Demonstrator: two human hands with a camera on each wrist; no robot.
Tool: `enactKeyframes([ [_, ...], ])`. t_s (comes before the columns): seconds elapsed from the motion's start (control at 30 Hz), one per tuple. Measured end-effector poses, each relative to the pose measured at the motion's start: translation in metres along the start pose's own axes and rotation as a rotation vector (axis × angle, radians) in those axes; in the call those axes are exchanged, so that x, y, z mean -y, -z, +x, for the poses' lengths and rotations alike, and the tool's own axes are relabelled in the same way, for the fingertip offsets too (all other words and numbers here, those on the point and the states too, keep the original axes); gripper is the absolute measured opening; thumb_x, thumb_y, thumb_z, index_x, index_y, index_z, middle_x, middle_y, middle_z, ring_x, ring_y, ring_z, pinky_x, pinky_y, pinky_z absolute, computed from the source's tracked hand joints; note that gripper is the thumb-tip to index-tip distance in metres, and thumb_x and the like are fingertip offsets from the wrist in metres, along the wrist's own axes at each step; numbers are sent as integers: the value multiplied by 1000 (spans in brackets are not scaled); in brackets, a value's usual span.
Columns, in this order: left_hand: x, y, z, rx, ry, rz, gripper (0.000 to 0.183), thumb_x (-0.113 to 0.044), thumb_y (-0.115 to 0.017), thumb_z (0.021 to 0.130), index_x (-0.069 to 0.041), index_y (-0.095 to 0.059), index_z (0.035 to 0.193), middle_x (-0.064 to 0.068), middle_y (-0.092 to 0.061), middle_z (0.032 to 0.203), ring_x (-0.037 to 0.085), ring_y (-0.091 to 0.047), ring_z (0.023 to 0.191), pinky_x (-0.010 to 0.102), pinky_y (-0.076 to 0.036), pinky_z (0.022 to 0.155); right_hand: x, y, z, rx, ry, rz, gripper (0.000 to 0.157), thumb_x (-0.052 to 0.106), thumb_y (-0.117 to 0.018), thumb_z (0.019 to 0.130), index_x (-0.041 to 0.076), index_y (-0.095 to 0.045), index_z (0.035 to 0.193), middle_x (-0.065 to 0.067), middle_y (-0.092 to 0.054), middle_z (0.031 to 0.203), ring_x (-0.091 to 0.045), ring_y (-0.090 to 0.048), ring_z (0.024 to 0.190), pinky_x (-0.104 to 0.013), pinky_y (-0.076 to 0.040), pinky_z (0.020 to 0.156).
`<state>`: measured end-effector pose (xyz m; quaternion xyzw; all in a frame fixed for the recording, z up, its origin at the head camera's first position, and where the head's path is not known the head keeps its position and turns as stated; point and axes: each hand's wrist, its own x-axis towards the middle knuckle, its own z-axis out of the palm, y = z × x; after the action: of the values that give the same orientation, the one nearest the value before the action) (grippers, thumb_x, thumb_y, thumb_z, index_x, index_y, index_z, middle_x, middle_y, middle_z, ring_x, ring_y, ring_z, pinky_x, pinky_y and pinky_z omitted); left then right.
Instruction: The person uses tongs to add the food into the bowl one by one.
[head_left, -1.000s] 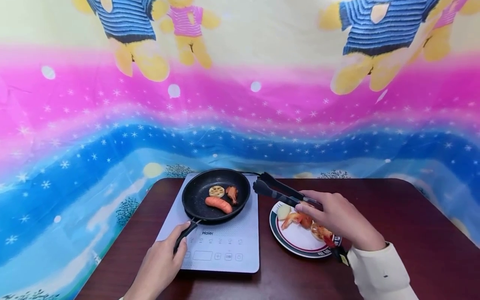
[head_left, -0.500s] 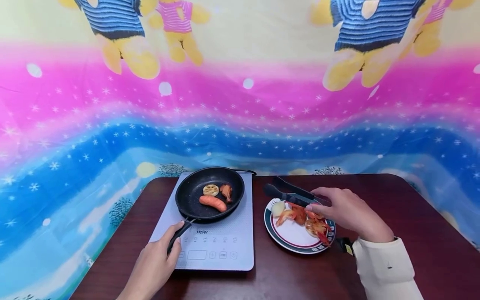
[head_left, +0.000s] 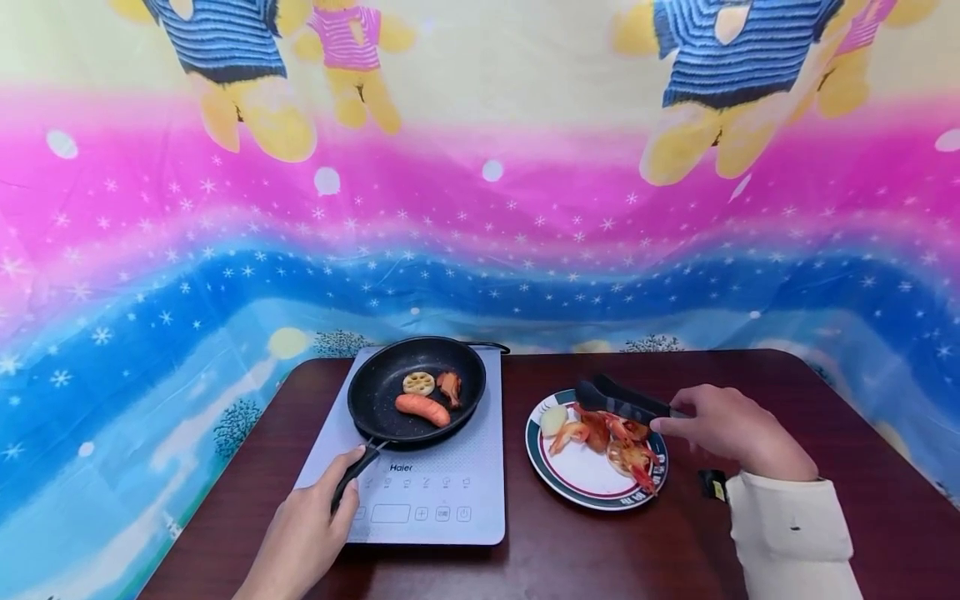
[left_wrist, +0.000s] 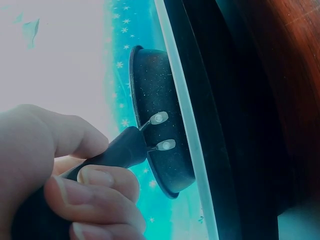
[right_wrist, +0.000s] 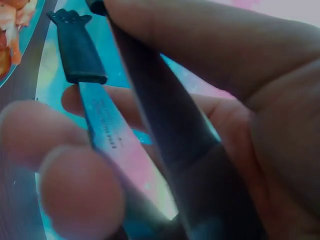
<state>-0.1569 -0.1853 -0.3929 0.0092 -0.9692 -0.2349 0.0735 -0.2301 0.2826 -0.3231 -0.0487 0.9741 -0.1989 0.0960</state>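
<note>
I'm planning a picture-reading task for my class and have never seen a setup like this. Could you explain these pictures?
There is no machine: a person works with a bare left hand and right hand. The wide picture comes from a camera on the head, looking forward and down; the other two come from cameras on the wrists, each watching one hand's work.

On the table is a hob, and on it a pan with a sausage, a lotus slice and what looks like meat. To the right is a plate with food, and past it a dark item I cannot identify.

The left hand grips the pan's handle. The right hand holds tongs near the plate; whether they touch the food is unclear.
</note>
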Motion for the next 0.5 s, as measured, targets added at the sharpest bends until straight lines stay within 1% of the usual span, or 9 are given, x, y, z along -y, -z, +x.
enactKeyframes([
  [0.1,0,0,0,-3,-5,1,42,-21,-53,98,-29,-50,140,-3,-42,51,14,-36,42,29,-33,47,-2,-1,0,12,-28,21,59,56,-65,85,1,-64,109,-3,-59,66,-17,-50,53,-36,-43,52],
  [0.2,1,0,0,-8,-11,4,43,-21,-53,98,-30,-50,140,-4,-41,51,13,-36,42,29,-32,47,-4,-1,1,10,-46,11,61,56,-66,83,1,-65,109,-4,-58,69,-18,-49,53,-36,-41,51],
  [0.27,1,0,0,-13,-17,7,42,-21,-53,98,-30,-50,139,-4,-41,51,13,-35,42,29,-32,47,-5,0,2,0,-43,-14,62,54,-68,83,-1,-65,112,-7,-60,77,-18,-52,59,-37,-43,55],
  [0.33,1,0,0,-18,-22,10,42,-21,-53,98,-29,-50,139,-4,-40,50,13,-34,42,29,-31,47,-6,1,3,-6,-36,-31,65,52,-69,83,-3,-64,117,-10,-64,88,-18,-54,67,-39,-46,58],
  [0.4,2,0,0,-22,-27,11,42,-21,-53,98,-29,-51,139,-4,-40,50,13,-34,43,29,-31,47,-7,0,4,-5,-33,-32,56,49,-70,83,1,-68,112,-11,-65,88,-19,-55,69,-40,-46,59],
  [0.43,2,-1,0,-24,-28,11,42,-20,-53,98,-29,-51,139,-4,-40,50,12,-34,42,29,-31,47,-8,0,5,-11,-27,-38,55,48,-70,83,1,-69,111,-12,-66,93,-20,-57,73,-42,-48,61],
  [0.47,2,-1,0,-24,-29,10,42,-20,-53,98,-29,-51,139,-4,-40,50,12,-34,42,29,-31,47,-8,-1,6,-8,-27,-35,50,47,-70,83,3,-70,109,-10,-66,91,-20,-57,73,-41,-47,61],
  [0.5,2,-1,0,-24,-29,9,41,-20,-53,98,-29,-51,138,-4,-40,50,12,-34,42,29,-31,47,-9,-2,7,-11,-24,-39,48,46,-71,83,4,-71,107,-12,-67,94,-21,-58,76,-43,-48,62],
])
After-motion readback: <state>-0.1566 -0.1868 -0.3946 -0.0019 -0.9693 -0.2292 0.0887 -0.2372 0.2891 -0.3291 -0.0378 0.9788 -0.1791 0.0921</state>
